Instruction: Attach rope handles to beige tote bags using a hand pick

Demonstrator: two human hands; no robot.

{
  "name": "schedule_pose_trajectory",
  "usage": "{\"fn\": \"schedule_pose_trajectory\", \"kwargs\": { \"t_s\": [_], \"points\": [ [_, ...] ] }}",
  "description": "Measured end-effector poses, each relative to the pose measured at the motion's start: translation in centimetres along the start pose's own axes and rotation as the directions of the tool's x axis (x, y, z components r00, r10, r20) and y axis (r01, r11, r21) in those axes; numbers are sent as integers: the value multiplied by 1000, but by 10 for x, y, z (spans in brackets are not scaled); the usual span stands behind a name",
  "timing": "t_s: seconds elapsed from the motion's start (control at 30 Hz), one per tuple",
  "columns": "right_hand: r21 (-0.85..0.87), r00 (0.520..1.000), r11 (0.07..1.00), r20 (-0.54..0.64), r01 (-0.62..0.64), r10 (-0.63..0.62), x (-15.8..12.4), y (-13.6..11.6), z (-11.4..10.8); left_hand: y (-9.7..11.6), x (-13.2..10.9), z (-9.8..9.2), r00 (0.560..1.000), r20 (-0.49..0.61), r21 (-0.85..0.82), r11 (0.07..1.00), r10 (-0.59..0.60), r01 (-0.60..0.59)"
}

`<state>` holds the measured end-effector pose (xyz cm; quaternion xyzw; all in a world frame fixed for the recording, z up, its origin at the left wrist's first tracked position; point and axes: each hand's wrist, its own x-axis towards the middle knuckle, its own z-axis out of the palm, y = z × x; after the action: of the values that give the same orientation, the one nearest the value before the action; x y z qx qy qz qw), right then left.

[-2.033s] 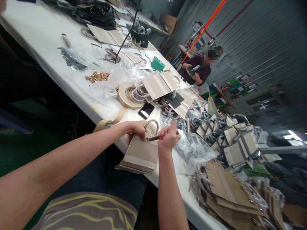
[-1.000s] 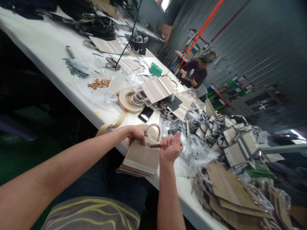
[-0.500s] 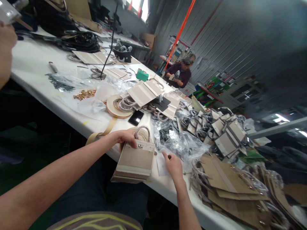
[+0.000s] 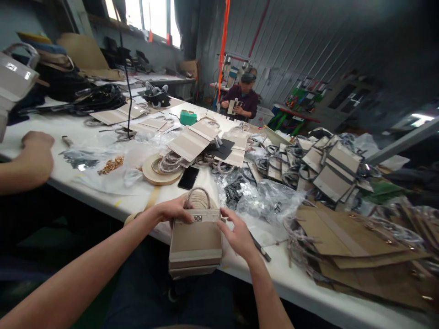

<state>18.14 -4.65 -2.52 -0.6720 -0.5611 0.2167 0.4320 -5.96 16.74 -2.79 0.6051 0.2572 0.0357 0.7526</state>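
Note:
A beige handbag (image 4: 196, 237) with a silver clasp and a wrapped top handle stands at the table's front edge. My left hand (image 4: 176, 210) grips its upper left corner beside the handle, thumb on the front near the clasp. At the bag's upper right edge is my right hand (image 4: 236, 230), thumb and fingers around that edge. A dark slim tool (image 4: 261, 249) lies on the table just right of my right hand. Behind the bag is a roll of pale tape (image 4: 198, 201). The bag's rear side is hidden.
Beyond the bag are a black phone (image 4: 188, 177), a large tape roll (image 4: 151, 170) and plastic bags (image 4: 270, 198). Flat brown bag pieces (image 4: 343, 233) lie right. Another person's arm (image 4: 30, 160) rests at the left; a co-worker (image 4: 242, 98) is across the table (image 4: 85, 183).
My right hand has moved left to the bag's edge, and the dark tool now lies on the table. The view has turned, and the neighbouring person's hand at the left is lower.

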Motion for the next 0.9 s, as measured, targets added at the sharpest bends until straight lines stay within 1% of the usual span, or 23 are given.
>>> {"fn": "schedule_pose_trajectory", "kwargs": {
  "t_s": [0.03,0.1,0.2,0.27,0.37,0.43,0.53,0.67,0.73,0.8,0.9],
  "points": [
    [68,997,998,74,-20,15,6,3,-3,2,-3,1,1000,-8,4,1000,8,-8],
    [161,981,985,192,-57,26,15,7,-11,7,-12,4,999,34,38,999,25,-26],
    [181,960,983,279,-38,-14,20,5,-22,14,-25,7,991,127,90,995,32,-44],
    [193,937,981,346,-24,-45,20,-2,-27,19,-33,9,992,125,102,994,24,-37],
    [277,903,958,426,-77,-51,17,-12,-28,25,-42,12,996,93,121,992,12,-23],
    [328,901,936,433,-131,-25,14,-16,-25,29,-46,15,995,96,117,993,4,-15],
    [359,909,912,414,-201,37,6,-18,-16,34,-55,20,993,117,108,994,-25,12],
    [404,925,880,369,-248,91,-7,-21,1,31,-69,24,992,97,121,991,-75,63],
    [445,923,854,372,-270,98,-10,-22,10,27,-74,21,993,70,179,981,-94,80],
    [491,920,818,375,-299,112,-8,-24,16,25,-73,15,994,33,262,961,-102,90],
    [549,922,755,337,-358,192,9,-28,22,30,-61,5,995,-76,345,935,-63,86]
  ]
}}
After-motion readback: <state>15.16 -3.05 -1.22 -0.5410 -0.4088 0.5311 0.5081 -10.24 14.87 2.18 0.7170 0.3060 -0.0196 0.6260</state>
